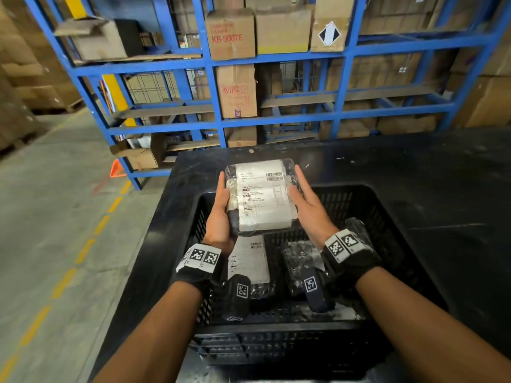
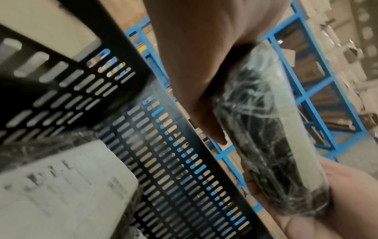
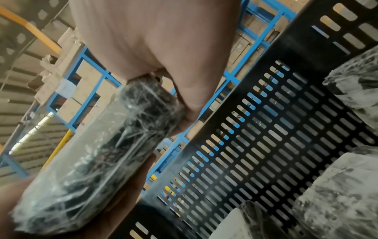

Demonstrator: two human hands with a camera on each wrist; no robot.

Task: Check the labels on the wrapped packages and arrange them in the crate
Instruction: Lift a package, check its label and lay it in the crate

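Observation:
I hold a plastic-wrapped black package [image 1: 261, 197] with both hands, its white printed label facing up at me, above the far half of the black slotted crate [image 1: 387, 214]. My left hand [image 1: 221, 208] grips its left edge and my right hand [image 1: 307, 205] grips its right edge, thumbs on top and fingers beneath. In the left wrist view the package's side [image 2: 266, 129] lies in my palm, and the right wrist view shows its other side [image 3: 102, 153]. Inside the crate lie a labelled package [image 1: 249, 261] and two wrapped ones [image 1: 300, 258] [image 1: 356, 228].
The crate stands on a black table [image 1: 442, 175]. Behind it rise blue steel racks [image 1: 210, 87] loaded with cardboard boxes [image 1: 231, 34]. To the left is concrete floor with a yellow dashed line [image 1: 83, 250] and an orange cone [image 1: 117, 168].

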